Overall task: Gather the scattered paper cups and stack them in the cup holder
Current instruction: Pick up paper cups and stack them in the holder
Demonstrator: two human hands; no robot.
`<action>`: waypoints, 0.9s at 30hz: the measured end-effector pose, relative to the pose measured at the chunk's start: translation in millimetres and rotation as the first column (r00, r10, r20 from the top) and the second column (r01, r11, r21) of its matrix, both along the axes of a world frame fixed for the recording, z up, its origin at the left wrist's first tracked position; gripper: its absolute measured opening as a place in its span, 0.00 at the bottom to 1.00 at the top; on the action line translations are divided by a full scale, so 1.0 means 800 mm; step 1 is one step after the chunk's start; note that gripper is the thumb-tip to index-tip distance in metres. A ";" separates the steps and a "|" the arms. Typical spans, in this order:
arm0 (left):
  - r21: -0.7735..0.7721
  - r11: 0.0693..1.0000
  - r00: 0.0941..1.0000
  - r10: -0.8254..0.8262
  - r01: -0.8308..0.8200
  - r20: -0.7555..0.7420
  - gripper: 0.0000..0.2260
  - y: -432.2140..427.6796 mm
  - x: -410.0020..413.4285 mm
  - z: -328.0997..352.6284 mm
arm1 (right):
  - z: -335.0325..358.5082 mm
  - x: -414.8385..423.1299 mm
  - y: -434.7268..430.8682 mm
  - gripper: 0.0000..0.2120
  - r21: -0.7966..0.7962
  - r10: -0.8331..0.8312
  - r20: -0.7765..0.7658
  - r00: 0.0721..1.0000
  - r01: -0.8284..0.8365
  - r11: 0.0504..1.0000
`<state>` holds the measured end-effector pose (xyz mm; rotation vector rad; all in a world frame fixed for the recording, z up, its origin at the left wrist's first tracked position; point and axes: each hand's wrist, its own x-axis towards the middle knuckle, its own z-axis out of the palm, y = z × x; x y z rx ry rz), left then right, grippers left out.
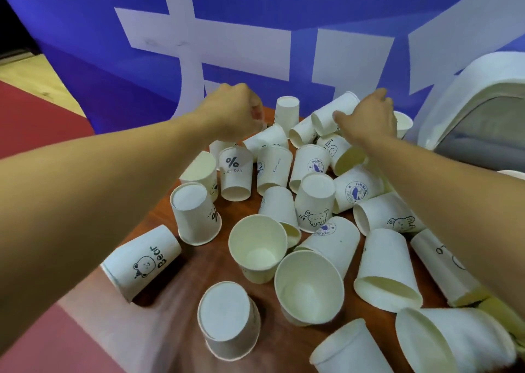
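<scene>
At far table (199, 264) edge: right grip (366, 118) clutches cup (329, 111); left grip (231, 112) curled, contents unclear.

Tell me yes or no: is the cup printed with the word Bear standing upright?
No, the Bear cup lies on its side on the table, near the left edge.

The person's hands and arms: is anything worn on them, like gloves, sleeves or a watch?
No. The left hand and right hand are gloveless, with no rings showing. The left forearm and right forearm are bare to the picture's edge: no sleeves, watch or bracelet in view.
</scene>
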<state>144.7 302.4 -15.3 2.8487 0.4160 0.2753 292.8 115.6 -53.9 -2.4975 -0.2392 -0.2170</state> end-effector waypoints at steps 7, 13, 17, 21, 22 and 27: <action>0.027 0.999 1.000 -0.020 0.020 0.020 0.09 -0.017 0.022 -0.016 | -0.003 -0.004 0.008 0.30 0.052 0.061 0.008 0.998 -0.062 0.997; 0.043 0.999 0.999 -0.025 0.025 0.020 0.09 -0.023 0.023 -0.020 | 0.003 -0.014 0.006 0.17 0.041 0.148 0.027 0.989 -0.149 0.988; 0.032 0.999 0.999 -0.037 0.036 0.032 0.10 -0.032 0.014 -0.013 | 0.013 -0.034 -0.001 0.09 0.147 0.199 0.104 0.974 -0.213 0.966; 0.037 0.999 0.998 -0.042 0.040 0.049 0.11 -0.042 -0.002 -0.003 | 0.027 -0.069 -0.011 0.08 0.175 0.231 0.199 0.952 -0.267 0.948; 0.037 0.998 0.998 -0.043 0.041 0.051 0.11 -0.045 -0.008 0.001 | 0.030 -0.079 -0.014 0.09 0.178 0.244 0.217 0.945 -0.284 0.942; 0.028 0.996 0.995 -0.083 0.082 0.060 0.12 -0.061 -0.049 0.022 | 0.049 -0.130 -0.041 0.08 0.187 0.286 0.312 0.906 -0.354 0.916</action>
